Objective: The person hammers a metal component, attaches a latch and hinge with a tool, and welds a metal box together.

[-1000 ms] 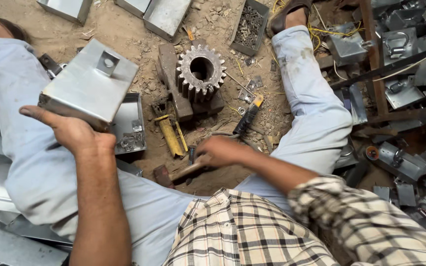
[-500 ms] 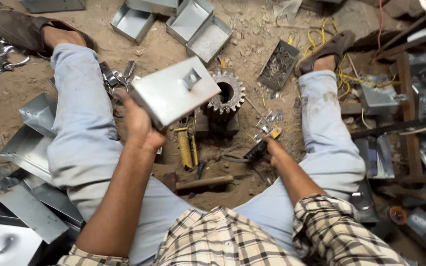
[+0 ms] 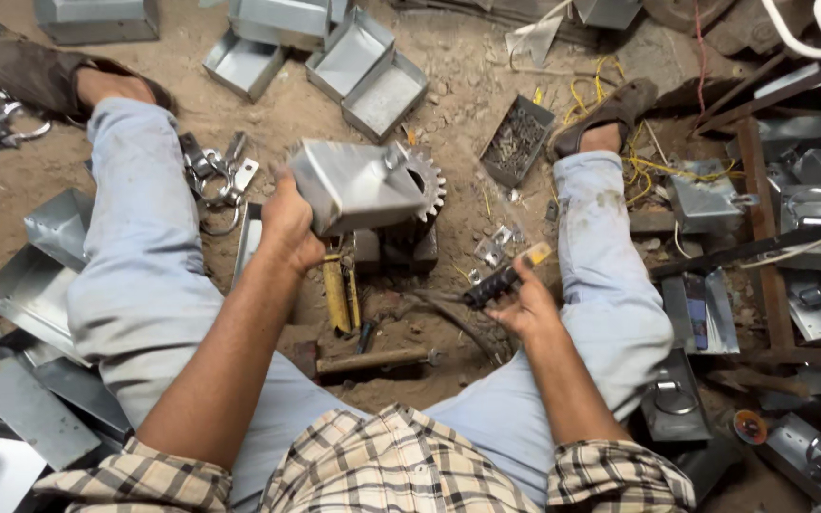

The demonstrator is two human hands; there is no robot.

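Note:
My left hand grips a folded sheet-metal box with a small latch on top, held above a large toothed gear that sits on a block on the dirt floor. My right hand holds a dark hand tool with a yellow tip, low between my knees. A hammer lies on the ground below both hands, and a yellow-handled tool lies next to the block.
I sit on the ground with legs spread in light jeans. Open metal trays lie ahead, a tray of small fasteners near my right foot. Sheet-metal pieces pile at left, latched boxes and scrap at right.
My left hand carried the metal box from the left to over the gear. My right hand left the hammer area and picked up the dark tool with the yellow tip.

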